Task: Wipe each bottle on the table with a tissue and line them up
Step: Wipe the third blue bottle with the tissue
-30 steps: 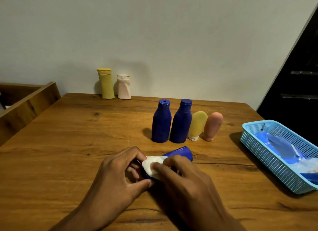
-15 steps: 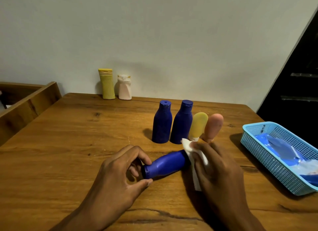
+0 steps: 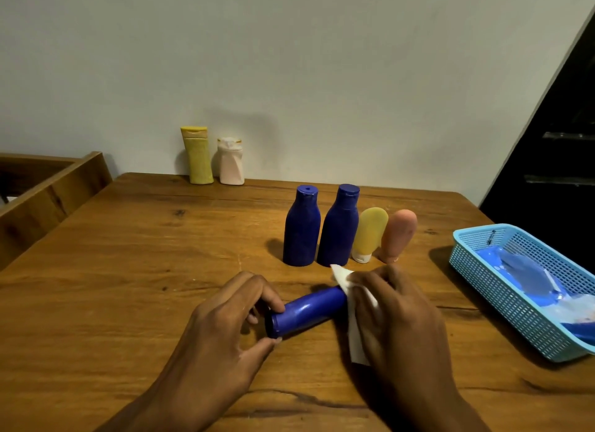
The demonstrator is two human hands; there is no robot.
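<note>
Blue bottle (image 3: 307, 311) lying on its side on the table (image 3: 128, 270), near the front edge, base end pinched between thumb and curled fingers of left hand (image 3: 222, 328); far end wrapped in tissue (image 3: 352, 315), gripped by right hand (image 3: 402, 322) with fingers curled round it. Just behind, a tight row: two upright blue bottles (image 3: 302, 228) (image 3: 339, 227), yellow tube (image 3: 368, 233), pink tube (image 3: 397, 235), tubes leaning; by the far wall, well apart, yellow bottle (image 3: 197, 156) beside white bottle (image 3: 230, 162); at right, blue basket (image 3: 502, 303) holding blue packets.
</note>
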